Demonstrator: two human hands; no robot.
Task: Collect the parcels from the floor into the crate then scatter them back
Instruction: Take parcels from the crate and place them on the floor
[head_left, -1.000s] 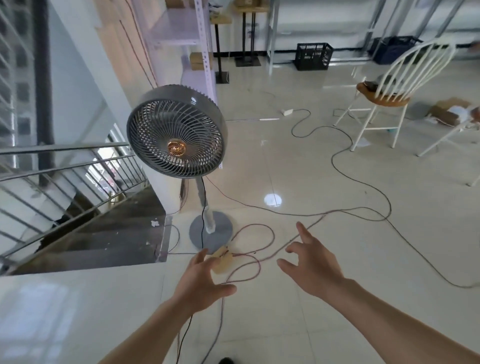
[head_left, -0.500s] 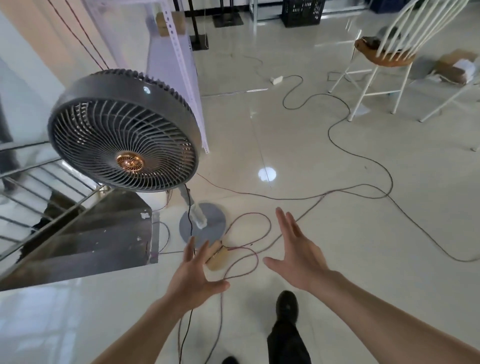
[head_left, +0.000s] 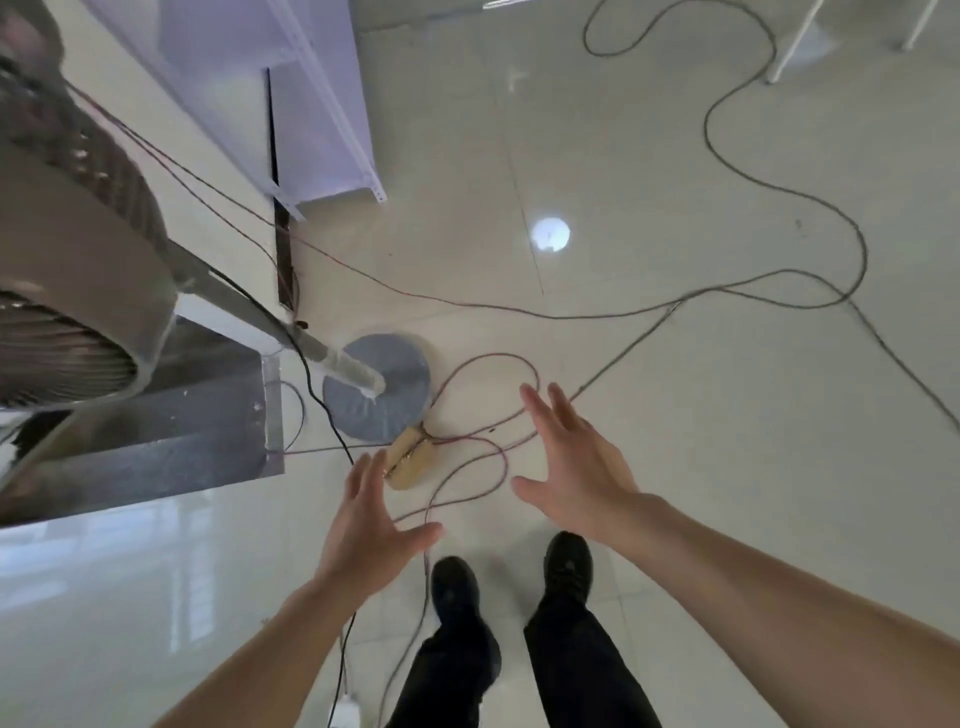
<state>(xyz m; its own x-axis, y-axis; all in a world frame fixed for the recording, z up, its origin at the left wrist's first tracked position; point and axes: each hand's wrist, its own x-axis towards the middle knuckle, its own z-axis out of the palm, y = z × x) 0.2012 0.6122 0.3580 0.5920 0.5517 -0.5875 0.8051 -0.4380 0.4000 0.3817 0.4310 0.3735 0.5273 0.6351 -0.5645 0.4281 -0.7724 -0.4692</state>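
Parcel (head_left: 410, 464), centre frame, among wires (head_left: 623, 354): likely light, stiff; grasp long sides. Left hand (head_left: 371, 525), right hand (head_left: 576, 467) spread, empty.

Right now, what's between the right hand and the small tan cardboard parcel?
Head view: only loops of thin reddish wire on bare floor between right hand and tan parcel.

A standing fan (head_left: 88, 234) looms at my left, its round grey base (head_left: 402, 387) on the pale tiled floor (head_left: 727, 467) among looping cables (head_left: 498, 355); my black shoes (head_left: 456, 587) stand below.
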